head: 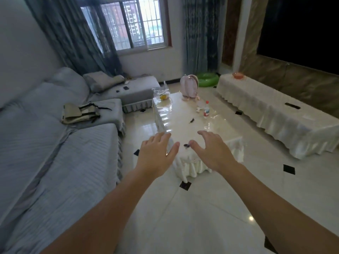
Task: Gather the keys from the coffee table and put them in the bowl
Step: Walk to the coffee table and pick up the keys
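Where right hand (211, 151) reaches, keys (187, 145) part-hidden.

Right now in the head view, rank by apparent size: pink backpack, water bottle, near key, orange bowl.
1. pink backpack
2. water bottle
3. orange bowl; farthest from the camera, so unsure
4. near key
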A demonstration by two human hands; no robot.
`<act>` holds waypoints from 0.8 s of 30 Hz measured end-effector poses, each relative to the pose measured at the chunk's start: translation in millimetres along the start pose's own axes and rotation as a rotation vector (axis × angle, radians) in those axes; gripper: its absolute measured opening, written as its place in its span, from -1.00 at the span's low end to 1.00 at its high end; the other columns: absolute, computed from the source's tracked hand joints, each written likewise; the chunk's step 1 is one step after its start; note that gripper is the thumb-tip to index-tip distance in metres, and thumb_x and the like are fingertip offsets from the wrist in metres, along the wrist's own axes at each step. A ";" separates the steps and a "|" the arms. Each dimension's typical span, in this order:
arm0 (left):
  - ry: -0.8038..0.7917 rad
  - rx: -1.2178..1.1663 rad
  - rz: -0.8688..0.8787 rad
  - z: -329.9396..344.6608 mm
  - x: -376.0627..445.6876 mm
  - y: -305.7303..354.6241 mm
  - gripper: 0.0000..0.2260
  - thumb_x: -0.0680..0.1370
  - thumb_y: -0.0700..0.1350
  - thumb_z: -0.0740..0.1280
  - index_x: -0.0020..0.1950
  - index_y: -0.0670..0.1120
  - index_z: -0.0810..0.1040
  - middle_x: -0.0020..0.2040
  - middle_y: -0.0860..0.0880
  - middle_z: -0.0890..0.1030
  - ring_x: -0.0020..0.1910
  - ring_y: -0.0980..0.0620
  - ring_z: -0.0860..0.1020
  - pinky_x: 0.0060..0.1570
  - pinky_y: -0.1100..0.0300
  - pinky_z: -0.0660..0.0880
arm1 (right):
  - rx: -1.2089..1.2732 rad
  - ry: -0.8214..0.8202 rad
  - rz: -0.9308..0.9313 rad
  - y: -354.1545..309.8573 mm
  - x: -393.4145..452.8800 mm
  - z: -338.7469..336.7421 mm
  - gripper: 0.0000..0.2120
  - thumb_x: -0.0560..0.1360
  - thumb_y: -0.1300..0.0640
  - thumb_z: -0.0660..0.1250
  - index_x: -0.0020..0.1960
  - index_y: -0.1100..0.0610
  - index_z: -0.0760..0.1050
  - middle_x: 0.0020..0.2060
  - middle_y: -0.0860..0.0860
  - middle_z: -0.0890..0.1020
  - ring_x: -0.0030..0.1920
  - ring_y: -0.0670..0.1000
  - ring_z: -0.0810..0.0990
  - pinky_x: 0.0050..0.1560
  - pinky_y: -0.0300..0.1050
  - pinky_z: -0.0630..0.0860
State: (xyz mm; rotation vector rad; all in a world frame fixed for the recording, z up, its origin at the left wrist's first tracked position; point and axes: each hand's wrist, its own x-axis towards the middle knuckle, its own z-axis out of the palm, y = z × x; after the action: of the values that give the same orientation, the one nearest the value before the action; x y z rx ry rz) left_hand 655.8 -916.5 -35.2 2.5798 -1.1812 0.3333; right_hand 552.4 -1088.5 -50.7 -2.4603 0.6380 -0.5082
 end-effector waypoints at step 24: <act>-0.110 -0.133 -0.103 123.8 280.6 -199.4 -0.46 0.61 0.21 0.02 0.47 -0.07 0.31 0.42 -0.06 0.42 0.37 -0.04 0.38 0.33 -0.01 0.33 | -0.104 -0.129 0.034 5.0 330.3 148.8 -0.38 0.53 -0.28 0.13 0.45 0.08 0.31 0.39 0.03 0.44 0.39 0.07 0.32 0.33 0.02 0.30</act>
State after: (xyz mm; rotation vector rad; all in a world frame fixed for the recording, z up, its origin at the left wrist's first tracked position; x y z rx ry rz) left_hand 998.6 -1031.2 -91.9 2.5586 -1.0626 0.0886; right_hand 890.9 -1208.6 -98.5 -2.5499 0.6671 -0.3065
